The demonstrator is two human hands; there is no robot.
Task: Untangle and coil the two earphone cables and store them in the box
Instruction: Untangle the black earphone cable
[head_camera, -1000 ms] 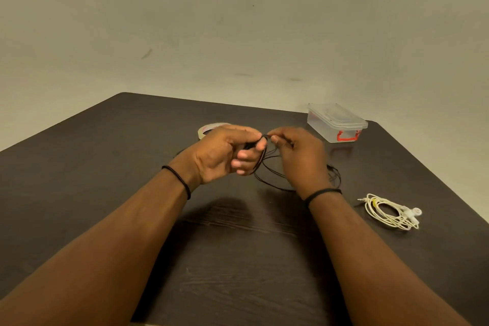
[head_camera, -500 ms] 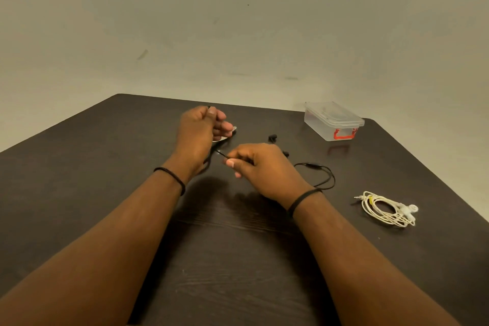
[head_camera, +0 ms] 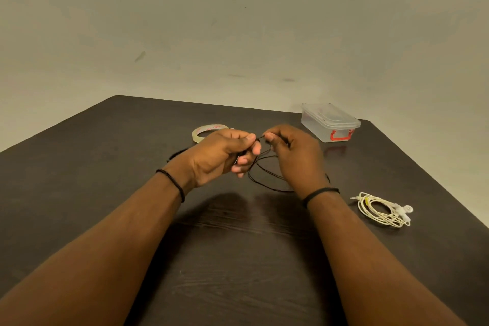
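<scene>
over the dark table (head_camera: 105, 180), left hand (head_camera: 219, 156) and right hand (head_camera: 296, 156) pinch the black earphone cable (head_camera: 264, 180), loops hanging below.

Both hands (head_camera: 260, 155) raised (fingers curled)

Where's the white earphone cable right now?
In the head view, the white earphone cable lies coiled on the table at the right, just outside the right forearm and nearer the camera than the clear box.

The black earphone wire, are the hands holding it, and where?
Yes. The left hand grips the black earphone cable's gathered loops, and the right hand pinches a strand beside them.
</scene>
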